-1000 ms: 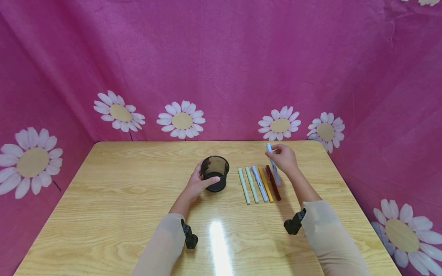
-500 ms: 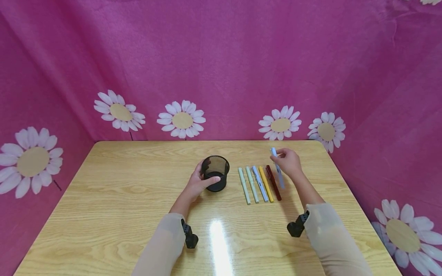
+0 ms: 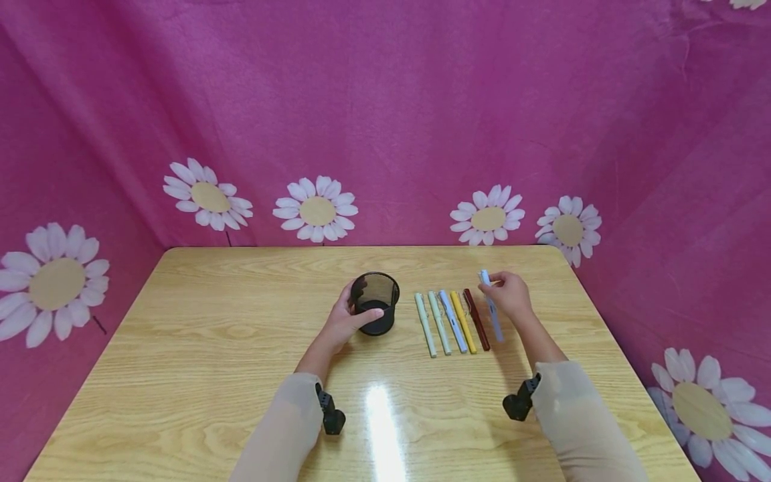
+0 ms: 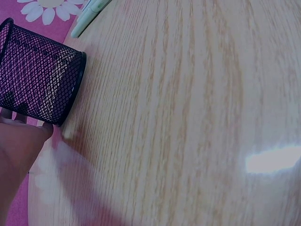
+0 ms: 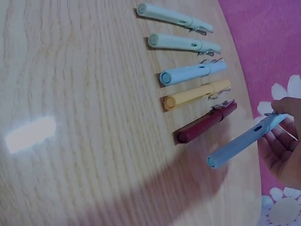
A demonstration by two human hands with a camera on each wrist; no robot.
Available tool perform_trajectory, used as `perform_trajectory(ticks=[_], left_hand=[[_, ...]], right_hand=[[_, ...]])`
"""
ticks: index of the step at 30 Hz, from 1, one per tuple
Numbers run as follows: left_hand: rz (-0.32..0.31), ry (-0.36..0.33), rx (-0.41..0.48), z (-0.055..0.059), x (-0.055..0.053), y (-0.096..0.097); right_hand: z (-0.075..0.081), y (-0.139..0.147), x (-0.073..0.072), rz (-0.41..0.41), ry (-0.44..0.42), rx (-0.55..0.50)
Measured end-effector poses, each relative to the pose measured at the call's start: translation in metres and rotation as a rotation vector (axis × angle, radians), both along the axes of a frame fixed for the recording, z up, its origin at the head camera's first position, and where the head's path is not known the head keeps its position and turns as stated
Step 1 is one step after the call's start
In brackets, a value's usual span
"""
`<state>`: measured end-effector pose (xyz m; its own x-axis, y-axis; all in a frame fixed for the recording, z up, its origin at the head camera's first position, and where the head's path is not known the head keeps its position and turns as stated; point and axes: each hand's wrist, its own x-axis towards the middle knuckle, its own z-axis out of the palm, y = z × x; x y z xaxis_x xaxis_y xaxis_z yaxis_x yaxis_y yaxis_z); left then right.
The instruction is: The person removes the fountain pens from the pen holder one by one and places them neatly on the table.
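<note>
My left hand (image 3: pixel 346 323) grips a black mesh pen holder (image 3: pixel 388 314) that stands on the table with nothing inside it. In the left wrist view the mesh wall of the pen holder (image 4: pixel 40 70) rises beside my fingers. My right hand (image 3: pixel 510 294) pinches a light blue pen (image 3: pixel 492 314) near its clip end, just right of the row. Seen from the right wrist, that blue pen (image 5: pixel 240 143) slants over the table beside a dark red pen (image 5: pixel 207 125). A yellow pen (image 3: pixel 462 321), another light blue pen (image 3: pixel 453 321) and two pale green pens (image 3: pixel 425 325) complete the row.
The wooden table (image 3: pixel 211 348) ends at a pink curtain (image 3: pixel 385 120) printed with white daisies. A bright light reflection (image 3: pixel 385 428) lies on the tabletop near the front.
My right hand has moved right and toward me with the light blue pen, from behind the dark red pen to its right side. The left hand and pen holder have stayed put.
</note>
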<state>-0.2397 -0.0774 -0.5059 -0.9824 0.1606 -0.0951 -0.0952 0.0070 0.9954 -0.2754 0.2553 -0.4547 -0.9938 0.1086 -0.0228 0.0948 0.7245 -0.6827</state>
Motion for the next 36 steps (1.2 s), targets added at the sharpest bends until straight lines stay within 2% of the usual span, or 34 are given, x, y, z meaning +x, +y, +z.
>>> perform_trajectory(ticks=[13, 17, 21, 36], left_hand=[[0.018, -0.015, -0.019, 0.001, 0.002, -0.001], [0.021, -0.019, -0.023, 0.000, 0.001, -0.001], [0.017, -0.022, -0.028, -0.001, 0.001, -0.001], [0.009, 0.005, -0.027, 0.000, 0.001, 0.000]], right_hand=[[-0.021, 0.007, 0.003, -0.028, -0.049, 0.012], [-0.028, 0.009, 0.004, -0.042, -0.073, -0.013], [-0.033, 0.008, 0.005, -0.070, -0.095, -0.052], [-0.049, 0.002, 0.002, -0.205, -0.083, -0.150]])
